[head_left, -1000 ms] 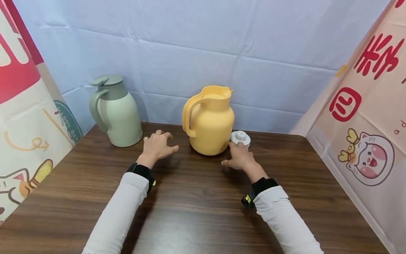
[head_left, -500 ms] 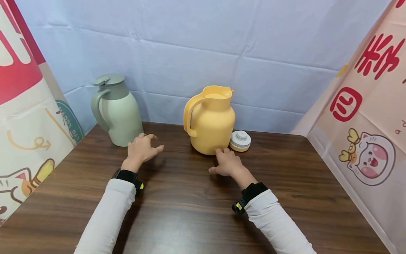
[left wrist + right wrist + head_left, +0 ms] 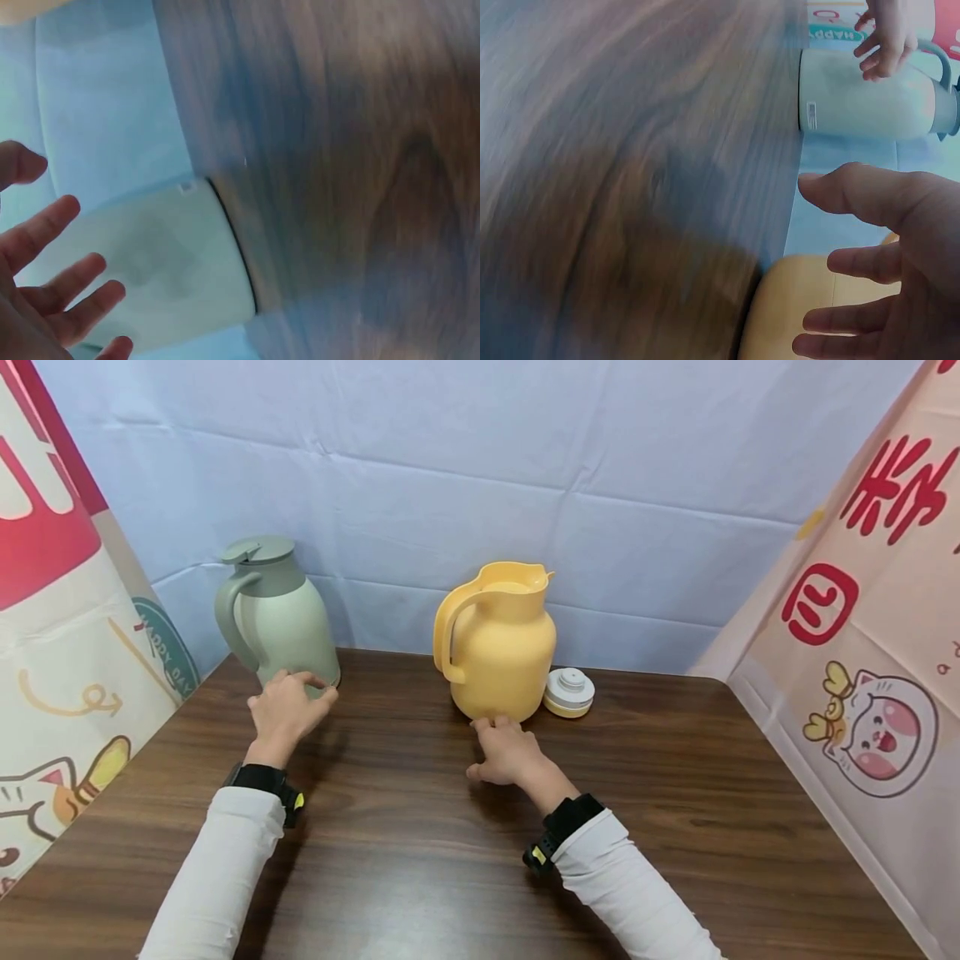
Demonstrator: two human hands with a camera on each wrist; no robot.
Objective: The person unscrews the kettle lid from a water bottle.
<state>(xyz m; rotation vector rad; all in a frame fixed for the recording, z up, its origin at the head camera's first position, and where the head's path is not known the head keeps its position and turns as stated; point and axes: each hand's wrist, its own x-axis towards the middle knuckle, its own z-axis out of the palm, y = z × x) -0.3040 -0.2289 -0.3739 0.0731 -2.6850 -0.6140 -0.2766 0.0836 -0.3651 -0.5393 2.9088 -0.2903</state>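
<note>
Wood-grain tabletop [image 3: 420,877], pale blue cloth [image 3: 450,468] behind its far edge.
Head: green jug [image 3: 292,627] near far-left corner, left hand [image 3: 285,710] in front of it; yellow jug [image 3: 506,652] around mid far edge, right hand [image 3: 510,752] at its near side; white lid [image 3: 569,690] just right of the yellow jug. Left wrist: fingers and thumb spread wide, green jug beyond them. Right wrist: that hand also wide, yellow jug behind its fingers. Can't tell whether either hand touches its jug.
</note>
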